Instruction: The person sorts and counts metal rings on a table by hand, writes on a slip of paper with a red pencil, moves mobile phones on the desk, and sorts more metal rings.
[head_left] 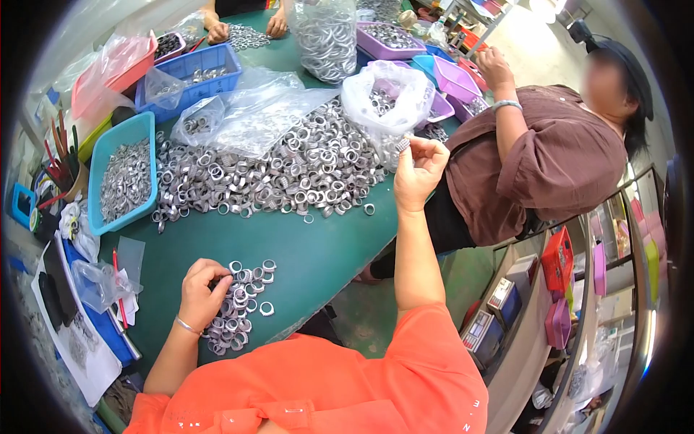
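Observation:
My right hand [421, 173] is raised beyond the table's right edge, thumb and fingers pinching a metal ring [403, 145] with a textured band. At the left edge of a small pile of rings [242, 304] lies my left hand [201, 293], its fingers curled and pressed together. Something dark shows between them, too small to make out. A far larger heap of silver-grey rings [275, 173] spreads across the middle of the green table [325, 249]. Clear plastic sheeting [249, 119] covers part of that heap.
A turquoise tray [96, 195] of small metal parts and a blue basket [163, 105] stand left. Bags of rings, a tall one [325, 43] and an open one [387, 83], stand behind. A person in brown [549, 159] is right; another person's hands [217, 30] work at the far side.

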Available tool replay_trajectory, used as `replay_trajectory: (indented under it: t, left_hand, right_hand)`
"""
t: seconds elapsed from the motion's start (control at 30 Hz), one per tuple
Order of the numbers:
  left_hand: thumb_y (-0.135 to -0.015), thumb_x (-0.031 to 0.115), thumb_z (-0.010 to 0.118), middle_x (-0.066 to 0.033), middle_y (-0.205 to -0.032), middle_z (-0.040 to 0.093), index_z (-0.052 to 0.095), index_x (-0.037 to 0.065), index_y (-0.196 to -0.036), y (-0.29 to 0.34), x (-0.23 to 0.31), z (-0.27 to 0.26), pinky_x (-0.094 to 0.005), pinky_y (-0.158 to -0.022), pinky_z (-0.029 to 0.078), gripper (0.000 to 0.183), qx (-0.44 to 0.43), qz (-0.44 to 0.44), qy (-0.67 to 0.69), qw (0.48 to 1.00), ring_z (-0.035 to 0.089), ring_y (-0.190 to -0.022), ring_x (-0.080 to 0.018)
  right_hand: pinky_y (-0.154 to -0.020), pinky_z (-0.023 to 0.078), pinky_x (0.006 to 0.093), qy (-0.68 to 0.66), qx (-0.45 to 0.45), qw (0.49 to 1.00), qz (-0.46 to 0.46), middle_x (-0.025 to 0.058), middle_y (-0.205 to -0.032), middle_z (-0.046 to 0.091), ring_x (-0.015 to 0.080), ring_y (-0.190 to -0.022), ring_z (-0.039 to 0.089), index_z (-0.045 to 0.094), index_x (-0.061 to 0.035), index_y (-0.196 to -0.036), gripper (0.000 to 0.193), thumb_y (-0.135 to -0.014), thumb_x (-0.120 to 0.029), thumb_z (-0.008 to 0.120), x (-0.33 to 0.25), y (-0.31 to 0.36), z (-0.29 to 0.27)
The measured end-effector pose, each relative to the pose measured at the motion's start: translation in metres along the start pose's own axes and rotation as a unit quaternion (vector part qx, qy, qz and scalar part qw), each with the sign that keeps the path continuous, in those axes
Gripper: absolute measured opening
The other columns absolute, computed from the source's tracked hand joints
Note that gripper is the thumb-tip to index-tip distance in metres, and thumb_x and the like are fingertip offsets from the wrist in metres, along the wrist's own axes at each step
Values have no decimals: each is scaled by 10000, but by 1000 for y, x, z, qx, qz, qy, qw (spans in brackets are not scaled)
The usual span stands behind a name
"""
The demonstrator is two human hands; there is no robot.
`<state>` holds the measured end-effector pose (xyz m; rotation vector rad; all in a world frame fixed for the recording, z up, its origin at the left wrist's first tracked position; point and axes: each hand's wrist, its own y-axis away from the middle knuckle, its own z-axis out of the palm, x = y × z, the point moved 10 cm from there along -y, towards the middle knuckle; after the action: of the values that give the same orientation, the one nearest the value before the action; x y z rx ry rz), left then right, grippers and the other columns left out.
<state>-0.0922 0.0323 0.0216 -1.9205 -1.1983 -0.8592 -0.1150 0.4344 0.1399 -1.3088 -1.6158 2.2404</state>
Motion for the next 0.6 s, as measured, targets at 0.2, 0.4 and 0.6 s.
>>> replay_trajectory:
  t: [0.2,0.4,0.6]
  left_hand:
    - [-750,-20,661,-89,-800,580,630,-17,-784,3,-1,4,-270,-596,458,46,35,-23,10,999,564,-645,-178]
    - [-761,-27,652,-76,-802,581,631,-20,-785,1,-3,3,-252,-596,457,33,38,-28,15,999,558,-645,-150]
    - [-765,-26,654,-72,-802,579,632,-21,-793,2,-6,4,-247,-592,455,35,37,-26,19,999,552,-637,-142]
  right_hand:
    - [-751,474,226,7,15,1000,7,61,-934,603,108,-817,579,437,-55,-1031,315,-823,61,642,11,-5,-22]
    - [-673,453,199,-30,44,998,25,21,-873,587,74,-737,554,522,-22,-996,226,-819,59,636,22,-5,-29]
    - [-647,454,186,-34,29,997,69,5,-856,586,65,-725,553,547,-14,-945,166,-826,68,629,37,-2,-31]
